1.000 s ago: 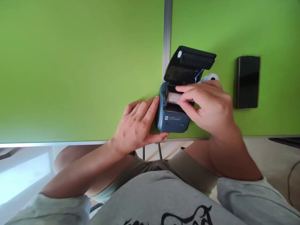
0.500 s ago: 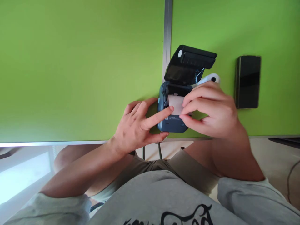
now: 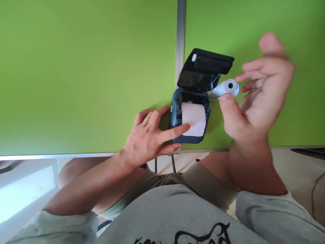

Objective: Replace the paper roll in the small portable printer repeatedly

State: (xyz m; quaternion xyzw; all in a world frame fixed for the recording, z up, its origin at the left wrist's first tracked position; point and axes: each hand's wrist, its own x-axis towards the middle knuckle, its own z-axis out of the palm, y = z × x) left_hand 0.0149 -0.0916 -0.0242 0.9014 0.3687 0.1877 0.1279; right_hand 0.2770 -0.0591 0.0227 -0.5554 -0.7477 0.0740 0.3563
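Note:
A small dark blue-grey printer (image 3: pixel 189 139) lies near the table's front edge, its black lid (image 3: pixel 205 69) raised. White paper (image 3: pixel 196 117) extends from its inside over the front. My left hand (image 3: pixel 154 137) rests at the printer's left side, index fingertip on the paper, thumb by the lower edge, fingers apart. To the right, my right hand (image 3: pixel 259 91) is raised, slightly blurred, with its fingers spread and nothing held. Its thumb and fingertips are near a white paper roll (image 3: pixel 220 90) that lies behind the printer's right side.
A dark phone-like device, seen earlier at the right, is hidden behind my right hand. A grey metal strip (image 3: pixel 180 37) runs between two green table panels (image 3: pixel 88 67). My legs are below the front edge.
My right hand has let go of the paper, moved right and away from me, and opened. The paper now lies further over the printer's front. My left index finger has shifted slightly.

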